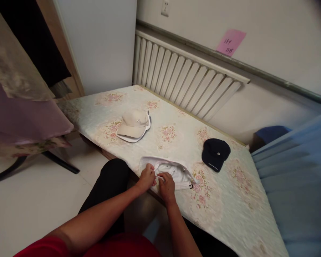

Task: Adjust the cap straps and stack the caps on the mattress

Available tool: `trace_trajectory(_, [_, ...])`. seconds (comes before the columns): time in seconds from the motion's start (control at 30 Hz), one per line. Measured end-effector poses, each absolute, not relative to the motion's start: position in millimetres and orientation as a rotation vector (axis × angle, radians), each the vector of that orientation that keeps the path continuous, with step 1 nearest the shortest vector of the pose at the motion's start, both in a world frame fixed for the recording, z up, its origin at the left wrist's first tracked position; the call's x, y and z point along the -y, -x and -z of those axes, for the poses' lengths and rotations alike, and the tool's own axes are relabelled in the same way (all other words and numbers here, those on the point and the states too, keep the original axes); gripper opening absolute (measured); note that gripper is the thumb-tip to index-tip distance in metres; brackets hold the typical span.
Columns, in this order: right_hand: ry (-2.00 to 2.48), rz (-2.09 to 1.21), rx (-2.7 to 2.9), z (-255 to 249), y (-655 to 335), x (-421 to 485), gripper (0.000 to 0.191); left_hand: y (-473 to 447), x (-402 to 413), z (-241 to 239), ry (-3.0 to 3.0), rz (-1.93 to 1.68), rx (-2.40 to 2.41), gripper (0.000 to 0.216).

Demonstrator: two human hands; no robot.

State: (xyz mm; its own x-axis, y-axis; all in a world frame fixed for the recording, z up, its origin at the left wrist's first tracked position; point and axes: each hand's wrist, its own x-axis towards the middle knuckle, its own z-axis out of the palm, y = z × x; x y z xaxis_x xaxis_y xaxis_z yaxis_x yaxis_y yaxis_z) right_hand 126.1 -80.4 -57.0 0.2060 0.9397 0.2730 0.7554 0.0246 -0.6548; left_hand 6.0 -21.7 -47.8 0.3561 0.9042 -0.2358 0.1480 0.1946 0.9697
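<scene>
A white cap [176, 170] lies upside down at the near edge of the bed, its inside facing up and its brim to the left. My left hand [147, 177] is closed at the inner band near the brim, fingertips pinched on the cap. Close beside it, my right hand [167, 185] also pinches the near side of the band. Whether a small tag sits between the fingertips is too small to tell. A beige cap [133, 123] rests on a white one farther back on the left. To the right lies a dark navy cap [216, 153] with small white lettering.
The bed [184, 142] has a pale floral cover. A white radiator [182, 75] runs along the wall behind it, below a pink note [231, 41]. Blue curtain [296, 178] hangs at right. Clothes [26, 107] hang over a chair at left.
</scene>
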Motion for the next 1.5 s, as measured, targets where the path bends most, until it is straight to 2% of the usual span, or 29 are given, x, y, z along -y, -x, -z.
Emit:
trace_trajectory(0.43, [1.786,-0.346,1.611,58,-127,77,0.030,-6,21,50,-1.300,-0.715,-1.077,0.009])
trace_trajectory(0.73, [1.812,-0.337,1.593,55,-128,74,0.027,1,28,58,-1.442,-0.742,-1.017,0.006])
trace_trajectory(0.9, [1.823,-0.283,1.583,57,-129,74,0.026,5,31,65,-1.595,-0.778,-0.984,0.011])
trace_trajectory(1.03, [1.823,-0.195,1.597,58,-128,80,0.028,7,34,66,-1.945,-0.847,-0.900,0.021])
trace_trajectory(1.27, [1.823,-0.054,1.669,61,-123,99,0.036,5,40,65,-2.363,-0.724,-0.905,0.026])
trace_trajectory(1.5, [1.882,-0.043,1.950,63,-125,97,0.045,6,43,80,-2.614,-0.812,-0.820,0.037])
